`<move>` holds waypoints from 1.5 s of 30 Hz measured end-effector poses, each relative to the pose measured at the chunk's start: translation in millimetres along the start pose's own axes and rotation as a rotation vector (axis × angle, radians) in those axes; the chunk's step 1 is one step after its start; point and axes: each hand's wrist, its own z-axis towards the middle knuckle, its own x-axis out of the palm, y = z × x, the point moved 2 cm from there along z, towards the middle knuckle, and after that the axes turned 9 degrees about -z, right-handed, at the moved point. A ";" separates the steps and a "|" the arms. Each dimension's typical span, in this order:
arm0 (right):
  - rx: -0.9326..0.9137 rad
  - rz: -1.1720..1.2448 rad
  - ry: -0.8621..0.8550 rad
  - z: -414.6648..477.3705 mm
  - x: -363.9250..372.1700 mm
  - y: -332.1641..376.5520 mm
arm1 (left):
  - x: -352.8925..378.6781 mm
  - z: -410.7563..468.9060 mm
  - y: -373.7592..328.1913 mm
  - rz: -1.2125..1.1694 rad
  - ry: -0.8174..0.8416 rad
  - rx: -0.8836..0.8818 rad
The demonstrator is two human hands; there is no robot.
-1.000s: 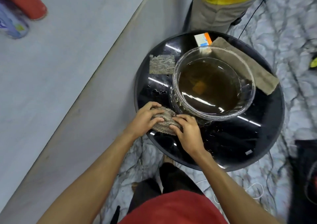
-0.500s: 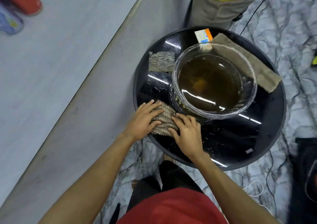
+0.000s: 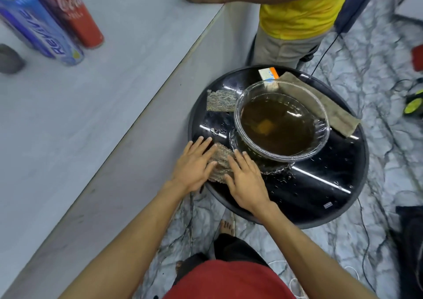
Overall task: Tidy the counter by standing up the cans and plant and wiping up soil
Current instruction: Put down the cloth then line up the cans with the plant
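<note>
Bowl of brown water, cloth alongside

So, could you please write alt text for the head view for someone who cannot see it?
A person's left hand and right hand press a mesh cloth onto a black table beside a glass bowl of brown liquid. A blue can and red can stand on the grey counter.

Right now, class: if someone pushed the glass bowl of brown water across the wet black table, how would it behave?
The glass bowl is probably heavy: brown water fills much of it. It may slide easily, since droplets wet the black table around it. A quick shove would likely slosh water over the rim.
</note>
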 end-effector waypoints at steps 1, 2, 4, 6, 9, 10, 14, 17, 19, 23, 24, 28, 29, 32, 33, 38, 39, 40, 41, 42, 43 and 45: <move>-0.009 -0.005 -0.006 0.5 -5.9 2.7 | -7.7 -2.4 -2.8 0.014 -0.009 -0.011; -0.016 -0.011 -0.013 1.4 -12.0 5.6 | -16.1 -4.8 -5.8 0.024 -0.017 -0.021; -0.032 -0.031 -0.034 4.4 -24.6 11.0 | -34.0 -9.0 -12.6 0.051 -0.037 -0.033; -0.045 -0.053 -0.058 7.9 -39.3 18.2 | -53.7 -13.7 -18.2 0.074 -0.071 -0.051; -0.067 -0.073 -0.110 15.1 -65.5 32.1 | -84.0 -18.4 -20.2 0.107 -0.154 -0.062; -0.077 -0.078 -0.127 18.0 -74.0 37.6 | -93.8 -19.5 -19.3 0.119 -0.177 -0.064; -0.118 -0.104 -0.193 33.7 -105.2 64.1 | -132.7 -23.4 -8.4 0.128 -0.249 -0.094; -0.152 -0.110 -0.235 45.3 -126.3 88.0 | -161.1 -30.5 4.5 0.205 -0.278 -0.118; -0.178 -0.095 -0.243 52.7 -139.0 105.0 | -178.5 -36.8 15.3 0.225 -0.297 -0.158; -0.222 -0.085 -0.267 70.9 -159.3 137.1 | -208.0 -47.1 42.4 0.250 -0.309 -0.249; -0.236 -0.073 -0.271 76.7 -163.9 144.9 | -215.1 -49.3 49.6 0.251 -0.309 -0.272; -0.278 -0.015 -0.273 105.2 -176.9 174.9 | -236.6 -54.8 77.0 0.243 -0.325 -0.352; -0.284 0.001 -0.271 113.5 -178.6 181.7 | -240.6 -54.6 84.4 0.238 -0.339 -0.371; -0.304 0.030 -0.263 139.4 -183.1 201.1 | -249.7 -51.9 105.9 0.204 -0.396 -0.446; -0.310 0.038 -0.259 148.9 -184.7 207.3 | -252.7 -50.3 112.7 0.188 -0.426 -0.477; -0.345 0.080 -0.222 203.7 -191.2 233.3 | -269.8 -35.3 148.6 0.079 -0.621 -0.610; -0.351 0.093 -0.217 214.9 -192.5 237.4 | -272.8 -31.1 156.5 0.060 -0.663 -0.622; -0.358 0.106 -0.216 225.6 -194.5 241.5 | -275.6 -26.7 163.9 0.044 -0.710 -0.629; -0.367 0.118 -0.219 236.7 -196.3 245.2 | -278.4 -21.4 171.1 0.030 -0.759 -0.636; -0.375 0.132 -0.223 247.0 -198.5 248.7 | -281.3 -16.1 177.4 0.014 -0.803 -0.648; -0.382 0.149 -0.231 256.9 -200.8 251.7 | -284.1 -10.2 183.0 -0.012 -0.837 -0.664; -0.392 0.198 -0.241 275.2 -204.8 257.5 | -290.0 1.9 192.7 -0.083 -0.893 -0.691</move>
